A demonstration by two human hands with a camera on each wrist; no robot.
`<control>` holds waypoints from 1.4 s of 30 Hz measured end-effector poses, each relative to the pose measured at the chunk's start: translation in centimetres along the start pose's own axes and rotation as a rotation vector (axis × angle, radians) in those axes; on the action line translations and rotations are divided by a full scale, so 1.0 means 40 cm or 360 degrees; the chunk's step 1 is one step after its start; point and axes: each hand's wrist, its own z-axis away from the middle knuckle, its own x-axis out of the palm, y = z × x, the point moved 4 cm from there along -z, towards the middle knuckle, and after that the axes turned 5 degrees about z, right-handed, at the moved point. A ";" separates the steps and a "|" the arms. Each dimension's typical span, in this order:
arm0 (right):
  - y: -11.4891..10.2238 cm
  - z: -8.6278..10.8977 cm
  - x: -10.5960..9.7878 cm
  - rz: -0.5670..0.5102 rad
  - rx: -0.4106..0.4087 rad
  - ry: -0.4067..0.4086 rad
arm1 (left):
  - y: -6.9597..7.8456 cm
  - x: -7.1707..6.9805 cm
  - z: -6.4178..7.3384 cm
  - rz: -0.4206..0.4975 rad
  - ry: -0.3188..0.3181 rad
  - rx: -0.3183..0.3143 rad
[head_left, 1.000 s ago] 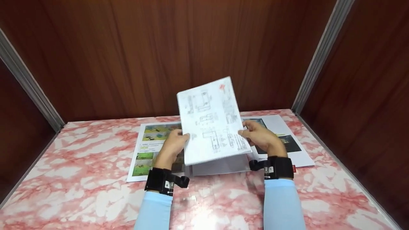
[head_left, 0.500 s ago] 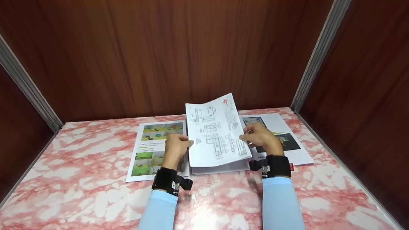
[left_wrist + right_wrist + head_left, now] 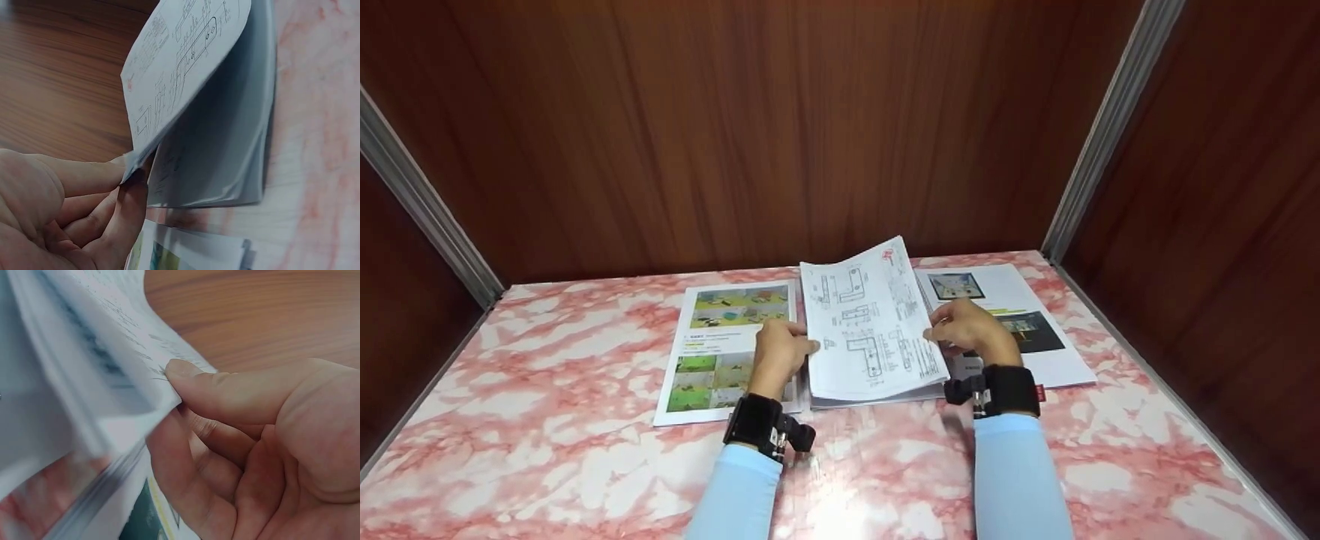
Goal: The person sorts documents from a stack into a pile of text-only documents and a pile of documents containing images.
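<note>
The loosest part, to my eye, is the bundle of drawing sheets (image 3: 851,300) bowed between the two hands. Its layers look ready to fan apart: the right wrist view shows gaps between pages near the thumb, so if the pinch there eases on one side, the lower leaves could slide out or drop askew. The bundle sits a little crooked over the paper stack (image 3: 877,403) under it, and letting go at this angle might leave the edges uneven. Squeezing the two sides closer together could bend the bow into a crease. The hands also pass low over the picture pages (image 3: 727,343) on the person's left and the other printed pages (image 3: 1039,291) on the right; a dragging knuckle could push either out of place on the marbled surface (image 3: 547,420).

As for the hold, the left hand (image 3: 781,346) pinches the bundle's left edge, its thumb on top and its fingers (image 3: 126,216) underneath. The right hand (image 3: 969,328) grips the opposite edge likewise, thumb above and bent fingers (image 3: 177,475) below. So the sheets hang between the two pinches, which are nearer the person than the far edge, with an open gap above the stack.
</note>
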 end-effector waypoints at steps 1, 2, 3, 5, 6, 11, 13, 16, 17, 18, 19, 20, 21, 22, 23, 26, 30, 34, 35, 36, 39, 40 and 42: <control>0.003 -0.002 0.003 0.0001 0.0003 -0.0006 | -0.003 0.002 -0.001 -0.0008 0.0002 0.0001; 0.007 -0.003 0.005 0.0004 0.0011 -0.0010 | -0.005 0.005 -0.002 -0.0016 0.0003 -0.0001; 0.010 -0.005 0.008 0.0009 0.0017 -0.0013 | -0.008 0.006 -0.003 -0.0023 0.0003 0.0004; 0.016 -0.008 0.012 0.0008 0.0034 -0.0022 | -0.012 0.009 -0.004 -0.0038 0.0002 0.0006; 0.018 -0.008 0.014 0.0011 0.0037 -0.0030 | -0.014 0.010 -0.005 -0.0042 -0.0002 0.0001; 0.031 -0.014 0.019 0.0061 0.0068 -0.0049 | -0.020 0.011 -0.007 -0.0066 -0.0005 -0.0036; 0.036 -0.016 0.021 0.0064 0.0097 -0.0049 | -0.022 0.011 -0.008 -0.0083 -0.0004 -0.0045; 0.042 -0.015 0.022 0.0034 0.0127 -0.0046 | -0.022 0.009 -0.007 -0.0112 -0.0006 -0.0055; 0.044 -0.014 0.021 0.0022 0.0141 -0.0041 | -0.022 0.008 -0.006 -0.0126 -0.0004 -0.0064; 0.045 -0.013 0.019 0.0015 0.0150 -0.0041 | -0.020 0.006 -0.006 -0.0144 -0.0002 -0.0072; 0.045 -0.010 0.018 0.0022 0.0146 -0.0046 | -0.019 0.004 -0.005 -0.0164 0.0003 -0.0080; 0.045 -0.007 0.015 0.0034 0.0143 -0.0055 | -0.017 0.002 -0.004 -0.0193 0.0012 -0.0089; 0.044 -0.004 0.012 0.0049 0.0137 -0.0068 | -0.014 0.000 -0.002 -0.0219 0.0020 -0.0102; 0.043 -0.001 0.008 0.0081 0.0137 -0.0064 | -0.012 -0.002 0.000 -0.0245 0.0021 -0.0113; 0.041 0.002 0.003 0.0110 0.0135 -0.0064 | -0.009 -0.004 0.001 -0.0272 0.0025 -0.0125; 0.032 0.012 -0.009 0.0131 0.0128 -0.0061 | 0.001 -0.006 0.004 -0.0336 0.0027 -0.0157; 0.019 0.017 -0.011 0.0030 0.0120 -0.0061 | 0.010 -0.002 0.006 -0.0353 0.0012 -0.0178; 0.011 0.014 0.003 -0.0081 0.0128 -0.0108 | 0.010 0.000 0.008 -0.0318 0.0004 -0.0165; 0.010 0.014 0.006 -0.0096 0.0133 -0.0111 | 0.009 0.000 0.009 -0.0306 0.0006 -0.0161; 0.009 0.013 0.008 -0.0099 0.0136 -0.0113 | 0.009 0.000 0.009 -0.0294 0.0009 -0.0154; 0.007 0.013 0.008 -0.0092 0.0159 -0.0075 | 0.009 -0.002 0.009 -0.0266 0.0014 -0.0135; 0.007 0.013 0.007 -0.0075 0.0158 -0.0073 | 0.009 -0.002 0.009 -0.0258 0.0012 -0.0133; 0.007 0.013 0.006 -0.0052 0.0164 -0.0066 | 0.008 -0.002 0.009 -0.0252 0.0009 -0.0121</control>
